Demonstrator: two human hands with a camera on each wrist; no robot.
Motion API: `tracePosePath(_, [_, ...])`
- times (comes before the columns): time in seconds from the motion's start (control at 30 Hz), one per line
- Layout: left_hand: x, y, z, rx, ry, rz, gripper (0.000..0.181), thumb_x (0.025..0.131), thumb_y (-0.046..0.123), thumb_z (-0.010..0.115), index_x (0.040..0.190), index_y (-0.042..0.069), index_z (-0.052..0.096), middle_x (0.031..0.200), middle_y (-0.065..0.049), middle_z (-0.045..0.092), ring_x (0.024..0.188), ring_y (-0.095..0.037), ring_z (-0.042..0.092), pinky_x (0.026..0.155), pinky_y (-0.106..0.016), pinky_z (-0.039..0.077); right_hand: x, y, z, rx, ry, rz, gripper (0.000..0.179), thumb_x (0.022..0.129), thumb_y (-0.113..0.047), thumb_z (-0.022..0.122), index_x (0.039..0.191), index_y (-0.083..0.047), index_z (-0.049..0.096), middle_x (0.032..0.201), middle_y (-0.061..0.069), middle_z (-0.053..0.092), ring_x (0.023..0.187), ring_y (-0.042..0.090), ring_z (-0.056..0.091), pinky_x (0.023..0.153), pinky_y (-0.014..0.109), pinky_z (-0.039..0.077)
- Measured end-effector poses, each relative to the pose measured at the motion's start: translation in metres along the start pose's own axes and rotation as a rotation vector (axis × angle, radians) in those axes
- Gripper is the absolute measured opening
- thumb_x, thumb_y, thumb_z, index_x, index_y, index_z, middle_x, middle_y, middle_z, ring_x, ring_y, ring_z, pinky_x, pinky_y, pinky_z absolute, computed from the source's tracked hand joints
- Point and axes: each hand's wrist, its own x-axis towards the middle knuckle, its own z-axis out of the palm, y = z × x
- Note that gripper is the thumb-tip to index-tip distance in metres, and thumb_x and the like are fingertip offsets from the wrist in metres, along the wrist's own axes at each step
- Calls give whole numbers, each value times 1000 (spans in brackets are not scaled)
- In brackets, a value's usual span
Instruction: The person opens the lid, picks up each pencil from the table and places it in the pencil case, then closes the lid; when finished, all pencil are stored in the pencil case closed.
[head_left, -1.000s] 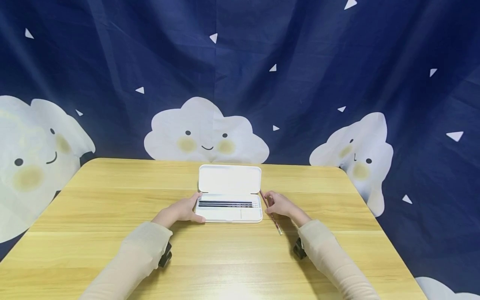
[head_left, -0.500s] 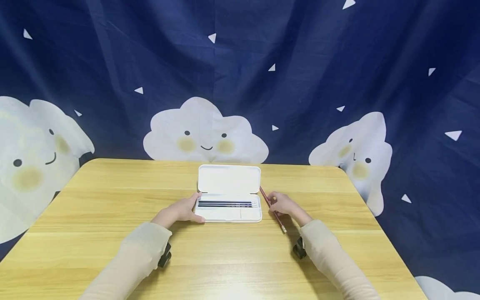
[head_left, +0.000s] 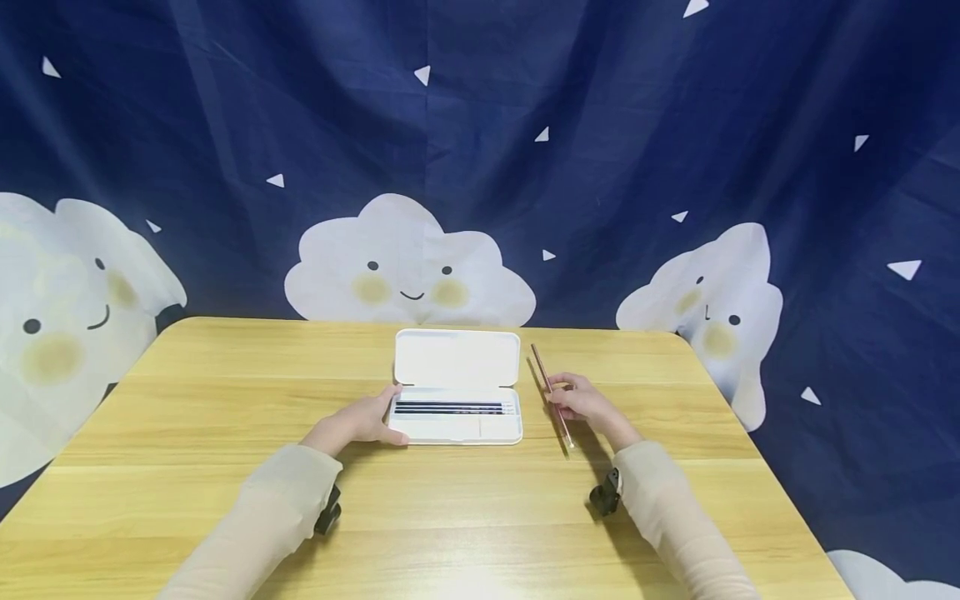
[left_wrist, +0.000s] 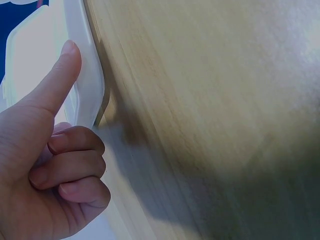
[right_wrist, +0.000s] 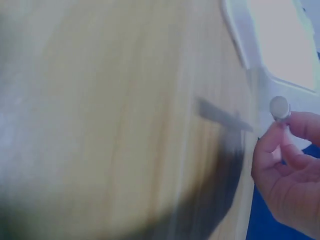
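Note:
A white pencil case (head_left: 442,430) lies on the table with its lid (head_left: 457,357) tipped back. Several dark pencils (head_left: 450,408) lie side by side in its long rear compartment. My left hand (head_left: 363,419) holds the case's left end between thumb and index finger; in the left wrist view, the other fingers (left_wrist: 75,167) are curled beside it. To the right of the case, my right hand (head_left: 590,407) pinches a reddish pencil (head_left: 539,363) near its middle, lifted just off the table. The right wrist view shows the pencil's pale round end (right_wrist: 279,107) pointing at the camera.
The wooden table (head_left: 465,508) has rounded far corners. Behind it hangs a dark blue curtain (head_left: 600,83) printed with smiling clouds. A small black camera is strapped under each wrist.
My right hand has raised the reddish pencil off the table and shifted slightly right and away from me; the pencil's shadow now lies apart from it. My left hand stays on the case.

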Motion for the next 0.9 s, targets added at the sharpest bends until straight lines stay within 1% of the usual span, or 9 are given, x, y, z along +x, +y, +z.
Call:
tracePosePath(0.1, [0, -1, 1, 8, 2, -1, 95, 71, 40, 76, 140, 1, 23, 127, -32, 44, 115, -43, 45, 94, -51, 37, -1, -3, -2, 72, -12, -64, 44, 89, 1, 46, 130, 11, 32, 83, 4, 50, 64, 8, 50, 59, 20, 45])
tracePosePath(0.2, [0, -1, 1, 13, 4, 0, 95, 71, 40, 76, 140, 1, 24, 127, -32, 45, 115, -43, 46, 94, -52, 37, -2, -7, -3, 121, -42, -129, 44, 91, 1, 43, 132, 11, 29, 85, 5, 48, 63, 8, 49, 59, 22, 45])
tracePosePath(0.33, [0, -1, 1, 12, 8, 3, 94, 71, 39, 76, 140, 2, 24, 126, -33, 45, 114, -43, 46, 94, -52, 37, -3, -11, 0, 126, -90, -209, 44, 92, 0, 43, 132, 12, 29, 87, 5, 47, 66, 10, 47, 60, 22, 43])
tracePosePath(0.5, [0, -1, 0, 13, 7, 2, 93, 72, 39, 76, 140, 2, 24, 126, -32, 46, 114, -43, 46, 94, -51, 38, -2, -14, 5, 77, -146, -293, 42, 91, 3, 43, 130, 12, 33, 86, 4, 48, 70, 14, 47, 60, 22, 40])
tracePosePath(0.63, [1, -1, -1, 11, 1, -4, 94, 72, 39, 75, 141, 2, 23, 127, -32, 45, 115, -43, 46, 95, -51, 37, 1, -18, 11, 41, -167, -312, 40, 90, 5, 43, 128, 12, 36, 87, 6, 49, 71, 16, 47, 62, 23, 40])
tracePosePath(0.77, [1, 0, -1, 6, 0, 2, 94, 72, 39, 75, 140, 1, 23, 127, -33, 44, 115, -43, 45, 95, -51, 37, 4, -21, 17, 2, -171, -307, 37, 90, 4, 45, 126, 10, 42, 91, 8, 51, 72, 18, 48, 62, 25, 40])
tracePosePath(0.83, [1, -1, -1, 12, 2, 9, 93, 72, 39, 75, 140, 0, 24, 125, -33, 46, 114, -42, 47, 94, -51, 38, 5, -23, 21, -12, -172, -304, 35, 90, 3, 46, 125, 9, 44, 92, 6, 53, 73, 17, 48, 62, 25, 40])
tracePosePath(0.9, [1, -1, -1, 16, 5, 11, 92, 72, 38, 76, 139, 1, 25, 124, -33, 47, 112, -42, 48, 93, -50, 38, 7, -25, 24, -25, -177, -304, 33, 90, 2, 47, 123, 9, 47, 88, 5, 54, 67, 16, 46, 59, 25, 38])
